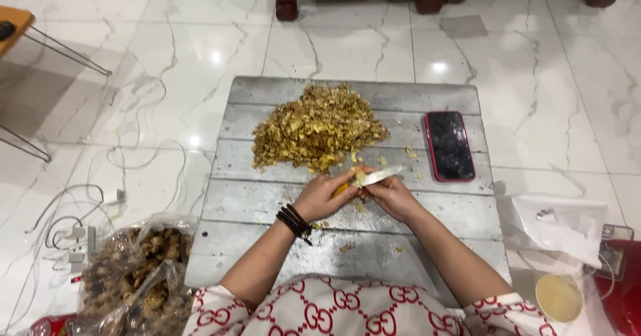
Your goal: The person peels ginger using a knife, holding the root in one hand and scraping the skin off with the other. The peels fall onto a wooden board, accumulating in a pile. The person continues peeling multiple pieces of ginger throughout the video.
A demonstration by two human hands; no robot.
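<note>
Head view. Person sits at a low grey plank table (pixel 267 206) on a white marble floor (pixel 547 96). Left hand (pixel 325 197), black beaded bracelet (pixel 294 222) at the wrist, is closed around a small yellow piece (pixel 342 189), near middle of the table. Right hand (pixel 392 196) grips a knife (pixel 379 176), blade pale, pointing right and touching the piece. Both hands meet, just near of a big heap of yellowish peelings (pixel 315 128) at the far centre. Loose scraps lie around the hands. Phone with red case (pixel 449 145) flat on the table's right side. Clear bag of brown lumps (pixel 133 269) on the floor, near left. White cables (pixel 127 156) left.
</note>
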